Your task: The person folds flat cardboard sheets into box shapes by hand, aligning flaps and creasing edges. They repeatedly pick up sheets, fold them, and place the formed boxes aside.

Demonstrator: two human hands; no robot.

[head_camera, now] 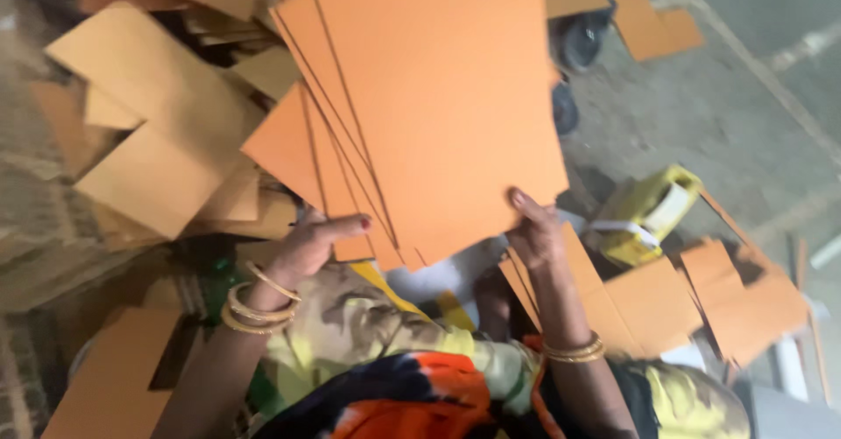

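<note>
Grey concrete floor (727,115) is filling the right of the view, rough and stained, with a dark wheel (583,40) of some cart showing near the top. Loose brown cardboard pieces (158,141) are lying heaped at the left, and more orange offcuts (701,303) are spreading over the floor at the right, beside a yellow tape dispenser (648,215) with a white strip trailing from it.

Both hands are holding up a fanned stack of orange boards (438,97), flat, stiff, matt sheets with straight cut edges, several layers showing along the left edge. The left hand (307,246) is gripping the stack's lower left corner, its fingers (346,224) clamped over the front face. The right hand (534,233) is pinching the lower right edge, fingers closed on the sheet with the thumb pointing up along it. Gold bangles are sitting on both wrists, above a patterned garment (385,369) in yellow, orange and dark blue.

Judging from the layout, the gathering seems well along: a good stack is already in hand, while many pieces are lying loose around it, unsorted.
</note>
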